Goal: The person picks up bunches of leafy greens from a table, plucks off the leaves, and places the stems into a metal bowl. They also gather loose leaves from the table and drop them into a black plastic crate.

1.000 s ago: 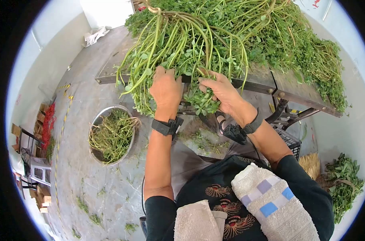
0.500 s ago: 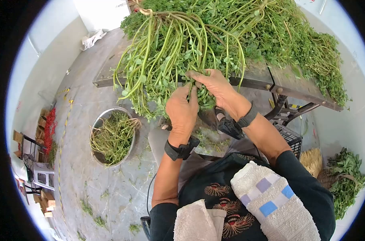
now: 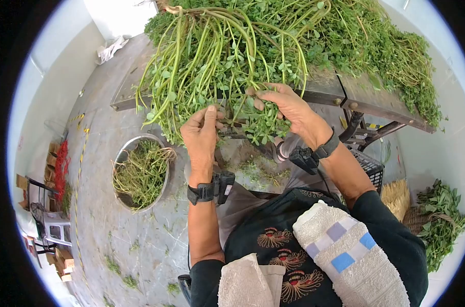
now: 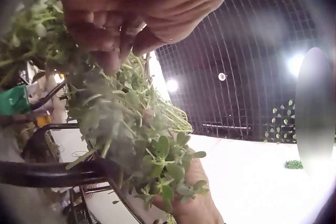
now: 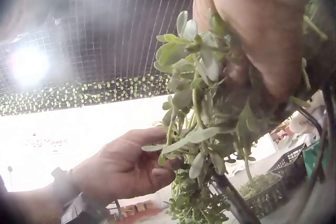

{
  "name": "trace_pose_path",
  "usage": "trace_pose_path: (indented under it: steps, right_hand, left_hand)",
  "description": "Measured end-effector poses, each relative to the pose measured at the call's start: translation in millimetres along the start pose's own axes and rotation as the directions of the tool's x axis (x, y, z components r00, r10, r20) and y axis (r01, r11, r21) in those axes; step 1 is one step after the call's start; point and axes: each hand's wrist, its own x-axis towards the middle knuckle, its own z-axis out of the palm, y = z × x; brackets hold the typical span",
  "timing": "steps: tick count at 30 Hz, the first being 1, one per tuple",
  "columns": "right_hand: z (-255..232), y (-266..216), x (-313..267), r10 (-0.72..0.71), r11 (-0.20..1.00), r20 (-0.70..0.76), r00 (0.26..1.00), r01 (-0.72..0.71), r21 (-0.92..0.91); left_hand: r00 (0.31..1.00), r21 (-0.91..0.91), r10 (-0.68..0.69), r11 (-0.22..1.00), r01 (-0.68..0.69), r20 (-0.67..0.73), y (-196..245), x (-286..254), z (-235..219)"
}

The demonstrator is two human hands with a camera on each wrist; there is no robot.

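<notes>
A bunch of leafy green stems (image 3: 202, 66) hangs over the table's front edge, its pale root end at the top. My right hand (image 3: 301, 115) grips a leafy cluster (image 3: 261, 127) of it, thumb and fingers curled round the stems; the right wrist view shows leaves (image 5: 197, 134) spilling below this hand (image 5: 257, 22). Left of it, my left hand (image 3: 201, 139) is at the hanging leaves with bent fingers and raised thumb. In the left wrist view this hand (image 4: 147, 8) is above the foliage (image 4: 168, 166); whether it pinches a stem is unclear.
More greens (image 3: 365, 46) are heaped across the table (image 3: 130, 87). A metal basin (image 3: 166, 184) of stems stands on the floor at left. At right are a black crate (image 3: 371, 171), a straw broom (image 3: 396, 199) and a basket of leaves (image 3: 440, 225).
My left hand has moved left, away from my right hand, which it was close to half a second ago. My right hand has shifted slightly right, still gripping leafy stems.
</notes>
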Motion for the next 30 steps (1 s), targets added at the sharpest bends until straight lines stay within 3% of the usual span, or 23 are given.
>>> trace_pose_path:
  steps: [3, 5, 6, 8, 12, 14, 16, 18, 19, 20, 21, 22, 23, 24, 26, 28, 29, 30]
  right_hand:
    - [-4.8, 8.7, 8.5, -0.040, 0.997, 0.062, 0.997, 0.036, 0.062]
    - [-6.0, 19.4, 20.5, -0.187, 0.977, 0.019, 0.982, 0.184, 0.106]
    - [-5.3, 18.5, 20.8, -0.187, 0.977, 0.020, 0.982, 0.184, 0.105]
    - [-3.3, 18.5, 19.6, -0.226, 0.966, -0.052, 0.973, 0.231, 0.115]
    - [7.7, 3.2, 7.2, -0.177, 0.976, -0.033, 0.984, 0.180, 0.124]
    - [12.8, -0.6, 3.8, -0.186, 0.968, 0.046, 0.981, 0.175, 0.177]
    - [18.8, -2.5, 4.8, -0.169, 0.970, 0.039, 0.985, 0.159, 0.181]
    - [32.0, -4.2, 6.1, -0.177, 0.942, -0.036, 0.984, 0.180, 0.282]
    - [40.1, -2.7, 5.3, -0.173, 0.915, -0.115, 0.978, 0.203, 0.347]
    - [39.2, -1.8, 8.3, -0.175, 0.917, -0.110, 0.978, 0.202, 0.343]
    - [37.2, -1.3, 12.6, -0.125, 0.886, 0.023, 0.992, 0.101, 0.453]
    - [36.3, -0.5, 15.4, -0.087, 0.839, 0.158, 0.984, -0.013, 0.544]
    - [43.8, 4.2, 20.0, -0.118, 0.830, 0.085, 0.989, 0.051, 0.556]
    - [43.5, 3.1, 20.1, -0.122, 0.831, 0.085, 0.989, 0.055, 0.553]
    - [43.1, 2.5, 18.2, -0.067, 0.974, 0.005, 0.998, 0.064, 0.215]
    - [43.9, 2.2, 16.7, -0.038, 0.984, 0.005, 0.999, 0.037, 0.173]
    - [43.4, 3.3, 17.7, -0.014, 0.986, 0.038, 0.999, 0.007, 0.167]
    - [44.7, 1.7, 17.9, 0.009, 0.987, 0.072, 0.997, -0.021, 0.161]
  left_hand:
    - [0.994, 0.035, 0.069, 0.997, -0.067, -0.080, 1.9, 2.8, 0.3]
    - [0.990, 0.099, 0.096, 0.991, -0.086, -0.099, 0.2, 6.8, -4.3]
    - [0.990, 0.098, 0.097, 0.991, -0.087, -0.100, 1.6, 7.7, -9.0]
    - [0.962, 0.079, 0.088, 0.994, -0.069, -0.260, 4.5, 8.1, -25.0]
    - [0.934, 0.156, 0.122, 0.985, -0.073, -0.336, 2.2, 4.8, -53.3]
    - [0.937, 0.143, 0.119, 0.987, -0.075, -0.329, -6.9, 9.6, -58.8]
    - [0.906, 0.404, 0.333, 0.890, -0.210, -0.263, -1.5, 14.1, -50.5]
    - [0.916, 0.406, 0.320, 0.891, -0.203, -0.244, 4.9, 12.4, -33.4]
    - [0.894, 0.572, 0.398, 0.790, -0.220, -0.205, 8.1, 14.0, -24.9]
    - [0.872, 0.717, 0.465, 0.660, -0.225, -0.154, 9.3, 17.1, -19.8]
    - [0.833, 0.814, 0.535, 0.541, -0.212, -0.138, 4.8, 22.1, -16.4]
    - [0.833, 0.813, 0.535, 0.543, -0.210, -0.142, 1.6, 22.9, -17.7]
    - [0.872, 0.825, 0.474, 0.535, -0.179, -0.119, -1.0, 24.3, -18.5]
    - [0.906, 0.837, 0.411, 0.526, -0.150, -0.096, -1.0, 26.0, -18.1]
    - [0.872, 0.867, 0.483, 0.466, -0.178, -0.081, -1.0, 27.9, -23.4]
    - [0.798, 0.818, 0.601, 0.480, -0.315, -0.046, 6.8, 27.0, -28.7]
    - [0.862, 0.671, 0.491, 0.682, -0.290, -0.127, 10.6, 23.7, -28.6]
    - [0.860, 0.673, 0.495, 0.680, -0.290, -0.129, 14.9, 20.4, -27.0]
